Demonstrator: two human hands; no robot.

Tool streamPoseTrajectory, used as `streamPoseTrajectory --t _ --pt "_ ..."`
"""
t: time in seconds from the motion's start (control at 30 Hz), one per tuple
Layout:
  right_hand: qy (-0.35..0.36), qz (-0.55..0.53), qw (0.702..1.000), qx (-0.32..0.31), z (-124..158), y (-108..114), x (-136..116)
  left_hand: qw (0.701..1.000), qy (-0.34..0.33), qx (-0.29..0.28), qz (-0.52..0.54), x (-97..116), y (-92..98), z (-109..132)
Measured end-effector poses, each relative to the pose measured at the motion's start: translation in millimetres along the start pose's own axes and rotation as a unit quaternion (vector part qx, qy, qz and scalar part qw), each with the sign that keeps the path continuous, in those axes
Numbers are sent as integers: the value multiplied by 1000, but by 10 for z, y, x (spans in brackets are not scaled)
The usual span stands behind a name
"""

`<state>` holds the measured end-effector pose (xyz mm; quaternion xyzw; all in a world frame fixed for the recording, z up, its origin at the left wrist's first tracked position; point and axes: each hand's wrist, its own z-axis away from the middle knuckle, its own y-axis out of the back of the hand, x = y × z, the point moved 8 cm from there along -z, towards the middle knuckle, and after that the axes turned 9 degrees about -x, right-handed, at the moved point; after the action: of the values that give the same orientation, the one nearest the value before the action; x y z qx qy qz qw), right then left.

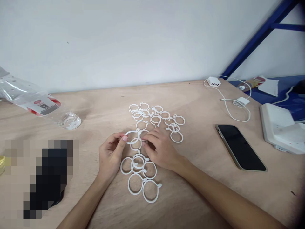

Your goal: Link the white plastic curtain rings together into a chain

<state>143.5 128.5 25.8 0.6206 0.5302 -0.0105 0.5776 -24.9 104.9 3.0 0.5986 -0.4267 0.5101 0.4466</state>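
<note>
Thin, round white rings (pixel 138 155) with small tabs (pixel 159 185)

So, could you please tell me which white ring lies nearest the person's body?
The bottommost ring, its small tab pointing right and up; all others sit higher in the picture.

White rings (pixel 144 171), many overlapping, lie on the wooden tabletop (pixel 195 105) from its middle toward the near edge. A phone (pixel 241 148) lies near the right edge, a white charger (pixel 213 82) and cable (pixel 240 121) by the far right corner, a clear bottle (pixel 44 106) leftward, toward the far edge.
</note>
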Motion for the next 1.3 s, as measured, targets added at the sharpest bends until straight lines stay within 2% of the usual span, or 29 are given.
streamPoseTrajectory --t 0.07,0.1,0.23,0.33,0.57,0.67,0.8,0.9,1.0,1.3 --pt "52 -76 996 -21 5 5 -80 1000 6 -7 15 -25 -12 2" --pt "55 -105 993 -10 11 40 -80 1000 8 -10 19 -33 -18 4" --pt "-45 -163 982 81 48 191 112 999 0 -32 8 3 -54 12" --pt "-108 -190 973 77 46 151 196 997 -21 -72 -27 77 -122 25" --pt "-192 -290 935 76 32 36 313 976 -109 -165 -92 225 -278 80" --pt "-194 -302 930 74 29 27 323 968 -137 -174 -117 271 -311 95" --pt "-190 -322 924 74 50 -10 281 961 -133 -167 -178 273 -324 97" --pt "-189 -349 916 60 65 -88 234 939 -138 -180 -257 267 -371 110" --pt "-173 -350 919 49 57 -118 189 917 -147 -198 -312 246 -424 121" --pt "-147 -321 935 17 19 -96 128 925 -155 -202 -283 245 -438 98"
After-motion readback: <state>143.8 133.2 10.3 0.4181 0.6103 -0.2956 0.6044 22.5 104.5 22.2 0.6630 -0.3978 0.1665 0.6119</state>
